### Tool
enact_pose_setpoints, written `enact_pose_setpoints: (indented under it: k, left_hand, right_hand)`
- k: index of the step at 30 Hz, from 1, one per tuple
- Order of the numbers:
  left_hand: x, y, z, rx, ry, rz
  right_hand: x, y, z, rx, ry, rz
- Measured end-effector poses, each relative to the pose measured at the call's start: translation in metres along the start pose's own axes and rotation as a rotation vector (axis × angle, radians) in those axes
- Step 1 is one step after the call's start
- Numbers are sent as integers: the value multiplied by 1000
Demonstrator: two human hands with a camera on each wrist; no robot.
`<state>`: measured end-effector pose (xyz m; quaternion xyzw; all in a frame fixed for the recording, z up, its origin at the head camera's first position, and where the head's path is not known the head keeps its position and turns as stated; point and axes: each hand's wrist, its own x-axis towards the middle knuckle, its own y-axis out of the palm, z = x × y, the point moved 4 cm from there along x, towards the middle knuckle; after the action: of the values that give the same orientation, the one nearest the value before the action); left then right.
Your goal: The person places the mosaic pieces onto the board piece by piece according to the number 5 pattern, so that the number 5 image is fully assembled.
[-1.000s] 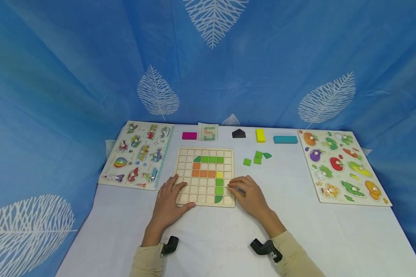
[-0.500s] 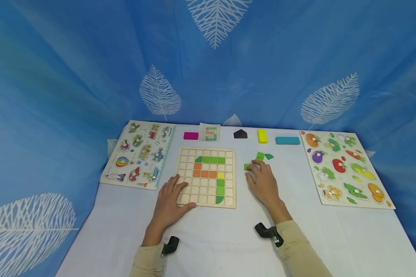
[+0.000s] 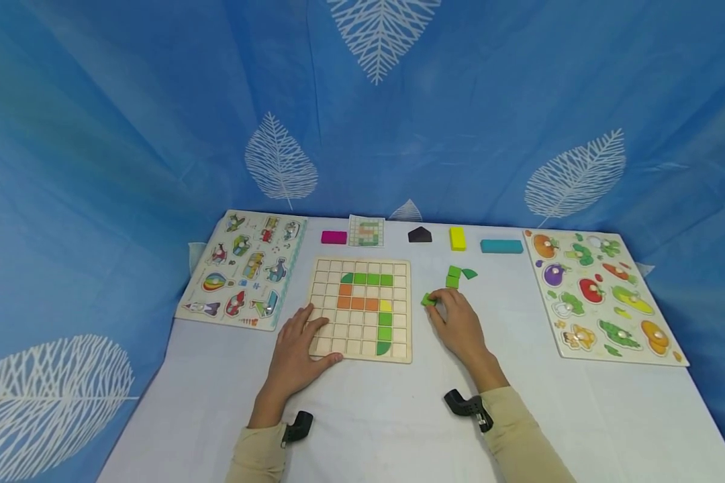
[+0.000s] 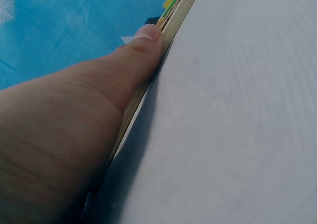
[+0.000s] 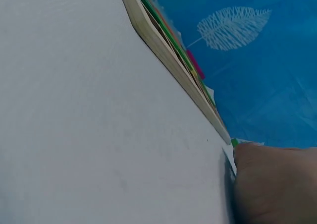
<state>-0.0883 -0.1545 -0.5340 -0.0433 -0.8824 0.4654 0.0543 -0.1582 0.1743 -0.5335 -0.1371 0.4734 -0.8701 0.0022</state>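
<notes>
A wooden grid board (image 3: 332,335) lies in the middle of the table in the head view, with green, orange and yellow tiles set in its squares. My left hand (image 3: 293,359) rests with spread fingers on its lower left corner. In the left wrist view the thumb (image 4: 141,43) lies along the board's front edge. To the right of the board, my right hand (image 3: 459,325) pinches a green square tile (image 3: 427,300) between thumb and fingers, close over the table. Just beyond that hand lie green square tiles (image 3: 453,276) and a green quarter-round tile (image 3: 469,274).
Behind the board are a magenta block (image 3: 334,237), a pattern card (image 3: 366,231), a black block (image 3: 419,234), a yellow block (image 3: 457,239) and a teal block (image 3: 501,246). A vehicle puzzle (image 3: 235,268) lies left, a vegetable puzzle (image 3: 604,295) right.
My right hand has moved from the board's right edge to the loose green tiles. It has taken hold of the nearest square one and shifted it slightly toward me. The left hand stays put.
</notes>
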Motion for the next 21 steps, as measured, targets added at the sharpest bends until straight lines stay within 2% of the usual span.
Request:
enact_pose_setpoints:
  k: [6,15,18,21]
  left_hand:
    - [0,1,0,-6,-1,4]
    - [0,1,0,-1,5,-2]
    - [-1,0,0,0,7,-7]
    - [-1,0,-1,6,12,-15]
  right_hand:
    - [-9,1,18,80,-108,-67]
    - [-33,14,74,178,-425,-87]
    - [-41,22,91,166,-494,-59]
    - [-46,30,101,107,-523,-23]
